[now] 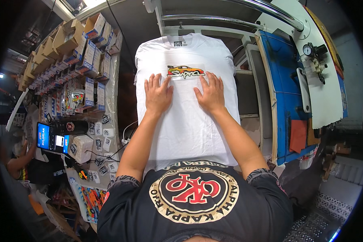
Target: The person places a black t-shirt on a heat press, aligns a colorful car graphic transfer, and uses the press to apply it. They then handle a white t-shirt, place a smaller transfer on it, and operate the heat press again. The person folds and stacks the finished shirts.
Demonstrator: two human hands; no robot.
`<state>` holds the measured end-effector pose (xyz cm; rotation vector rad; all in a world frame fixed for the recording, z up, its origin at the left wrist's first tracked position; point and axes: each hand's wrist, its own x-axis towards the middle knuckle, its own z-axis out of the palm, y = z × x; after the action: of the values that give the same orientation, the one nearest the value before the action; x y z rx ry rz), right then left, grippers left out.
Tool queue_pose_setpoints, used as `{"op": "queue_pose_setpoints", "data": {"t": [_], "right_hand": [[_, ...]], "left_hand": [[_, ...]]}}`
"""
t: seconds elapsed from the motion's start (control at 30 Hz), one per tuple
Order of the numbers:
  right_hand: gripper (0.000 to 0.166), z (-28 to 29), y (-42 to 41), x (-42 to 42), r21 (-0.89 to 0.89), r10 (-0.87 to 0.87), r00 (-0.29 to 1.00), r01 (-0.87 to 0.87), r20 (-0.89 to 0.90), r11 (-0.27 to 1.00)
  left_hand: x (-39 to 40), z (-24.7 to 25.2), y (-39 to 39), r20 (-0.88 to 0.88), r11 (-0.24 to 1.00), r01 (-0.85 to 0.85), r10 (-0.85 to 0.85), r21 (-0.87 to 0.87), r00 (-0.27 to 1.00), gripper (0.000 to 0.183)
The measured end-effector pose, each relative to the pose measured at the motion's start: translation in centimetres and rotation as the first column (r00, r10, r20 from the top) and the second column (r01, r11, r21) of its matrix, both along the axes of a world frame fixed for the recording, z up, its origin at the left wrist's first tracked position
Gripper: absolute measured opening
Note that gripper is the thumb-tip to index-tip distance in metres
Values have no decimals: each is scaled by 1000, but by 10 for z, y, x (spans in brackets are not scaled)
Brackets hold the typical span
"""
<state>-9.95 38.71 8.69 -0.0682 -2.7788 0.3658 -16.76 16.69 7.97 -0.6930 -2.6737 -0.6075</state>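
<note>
A white T-shirt lies spread out in front of me, its neckline at the far end with a printed neck tag. On its chest sits a transfer film with a car graphic in yellow, orange and red, with lettering across it. My left hand rests palm down on the shirt, its fingers apart, the index fingertip by the film's lower left part. My right hand lies likewise at the lower right part, fingers spread. Neither hand grasps anything.
Cardboard boxes crowd the left table, with a phone, a black bottle and small printed labels. At right stand a blue padded board and a machine panel with a pressure gauge. A co-worker's arm shows at far left.
</note>
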Motion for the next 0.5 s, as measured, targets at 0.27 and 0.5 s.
{"op": "queue_pose_setpoints", "data": {"t": [0.27,0.5], "right_hand": [[53,-1,-5,3,25,-7,998,8,-63,1000],[52,-6,-3,3,21,-32,995,34,-90,999]], "left_hand": [[2,1,-2,-46,1000,-4,4,8,999,39],[1,-5,-3,-63,1000,-9,9,-9,998,37]]}}
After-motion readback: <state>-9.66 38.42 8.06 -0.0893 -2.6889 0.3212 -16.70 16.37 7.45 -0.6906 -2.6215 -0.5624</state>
